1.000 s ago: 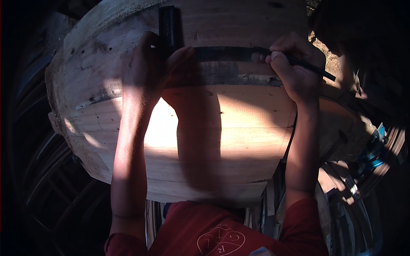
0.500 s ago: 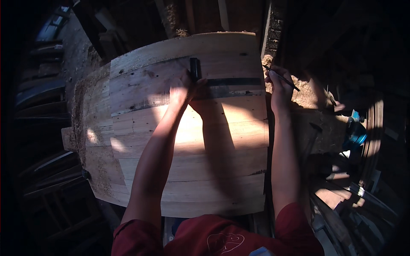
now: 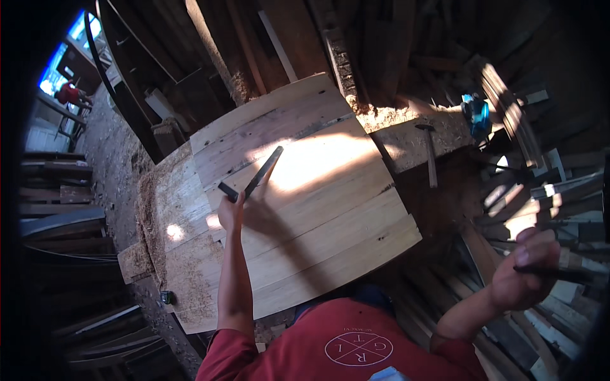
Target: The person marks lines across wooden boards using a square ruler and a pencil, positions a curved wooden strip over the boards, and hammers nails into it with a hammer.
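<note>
My left hand [image 3: 230, 214] is closed round a dark try square [image 3: 265, 170], its blade slanting up and right above the board panel. Beneath it lies the wide panel of pale, joined planks [image 3: 318, 238], lit by a bright sun patch and crossed by the shadow of my arm. Off the panel's right side, my right hand [image 3: 526, 270] is raised and closed on a thin dark pencil [image 3: 551, 273]. The pencil's far end fades into the dark at the picture's rim.
A hammer [image 3: 430, 152] lies on a side bench, with a blue power tool [image 3: 476, 117] beyond it. Sawdust [image 3: 190, 267] covers the bench's left part near a small tape measure [image 3: 166, 296]. Stacked offcuts crowd the right. A person in red [image 3: 70, 94] is far left.
My left hand has lifted the try square off the panel's right edge and swung it left. My right hand, with the pencil, has drawn back toward the lower right. The view has turned.
</note>
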Tool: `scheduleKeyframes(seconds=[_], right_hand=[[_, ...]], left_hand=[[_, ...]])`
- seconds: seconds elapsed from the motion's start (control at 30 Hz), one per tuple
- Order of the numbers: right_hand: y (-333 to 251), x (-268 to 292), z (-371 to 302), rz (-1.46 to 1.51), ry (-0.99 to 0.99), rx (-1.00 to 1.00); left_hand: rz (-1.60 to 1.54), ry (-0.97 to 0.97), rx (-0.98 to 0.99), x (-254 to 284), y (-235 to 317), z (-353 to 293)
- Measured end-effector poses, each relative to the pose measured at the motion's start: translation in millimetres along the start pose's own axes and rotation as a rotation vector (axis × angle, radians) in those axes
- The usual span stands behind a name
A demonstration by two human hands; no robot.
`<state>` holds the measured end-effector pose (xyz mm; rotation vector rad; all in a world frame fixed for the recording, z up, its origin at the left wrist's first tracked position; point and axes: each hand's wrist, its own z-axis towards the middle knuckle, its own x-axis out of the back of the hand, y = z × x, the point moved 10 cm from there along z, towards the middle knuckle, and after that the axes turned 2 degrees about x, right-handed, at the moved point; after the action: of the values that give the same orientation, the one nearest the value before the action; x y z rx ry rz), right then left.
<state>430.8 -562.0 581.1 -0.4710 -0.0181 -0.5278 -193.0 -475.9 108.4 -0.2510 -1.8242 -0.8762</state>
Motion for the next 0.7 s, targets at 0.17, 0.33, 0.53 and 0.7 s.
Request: scheduleKeyframes(seconds=[0.17,0.33,0.53,0.7], right_hand=[[-189,46,-10,0.070,0.171,0.339],[-264,63,-10,0.277,0.076,0.342],[-340,79,-1,0.451,0.013,0.617],[-362,131,-6,0.267,0.030,0.503]], left_hand=[[0.081,0.050,0.087,51,-163,-72],[-0.118,-0.206,0.071,25,-216,-94],[0.143,-0.007,-0.274,34,-161,-138],[0.393,0.207,-0.412,31,-164,-147]])
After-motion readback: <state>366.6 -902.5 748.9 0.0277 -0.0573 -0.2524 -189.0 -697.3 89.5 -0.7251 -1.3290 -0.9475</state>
